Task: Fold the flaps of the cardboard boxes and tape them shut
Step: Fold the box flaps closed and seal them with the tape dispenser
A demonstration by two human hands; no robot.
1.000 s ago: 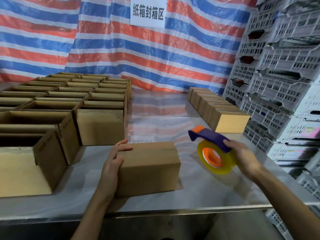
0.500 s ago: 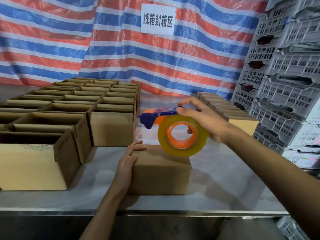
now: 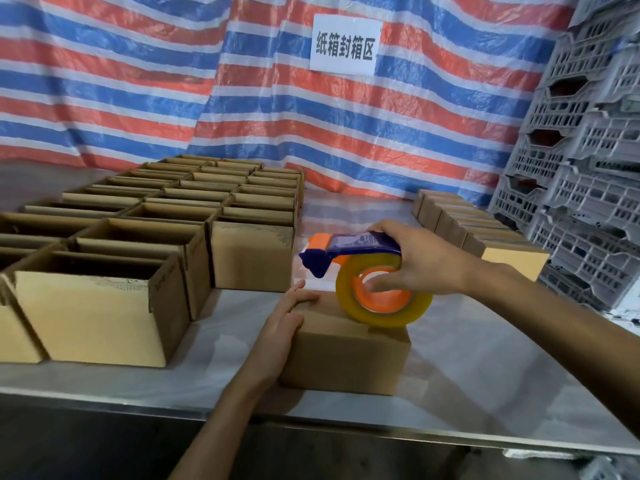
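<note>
Striped red, white and blue tarp (image 3: 138, 81) hangs behind the closed box (image 3: 346, 358), with a white sign (image 3: 346, 43) fixed to it high above that box. Your closed box sits on the metal table (image 3: 485, 393) near its front edge, flaps folded down; it is the one you are about to seal. Left of the closed box stand the open boxes (image 3: 104, 306) in rows with their flaps up. Right of it and further back runs a row of folded boxes (image 3: 512, 258), and beyond those grey plastic crates (image 3: 588, 168) are stacked. That split reads to me as a work flow: unsealed stock on one side of the closed box, finished stock on the other.

Your left hand (image 3: 284, 323) lies flat against the left end of the closed box, fingers straight and reaching onto its top edge, gripping nothing. I judge it is there to brace the box so it does not slide when the tape pulls.

Your right hand (image 3: 415, 261) is wrapped round the tape dispenser (image 3: 349, 245), closed over the blue handle with fingers curled into the orange core of the tape roll (image 3: 412, 315). The roll hangs over the top right of the closed box, touching it or nearly so; I cannot tell which. The dispenser's blue nose points left, above the box's far left corner, which suits laying a strip along the top seam. Your right forearm comes in from the right of the closed box, wrist about level, while your left forearm rises from below it.
</note>
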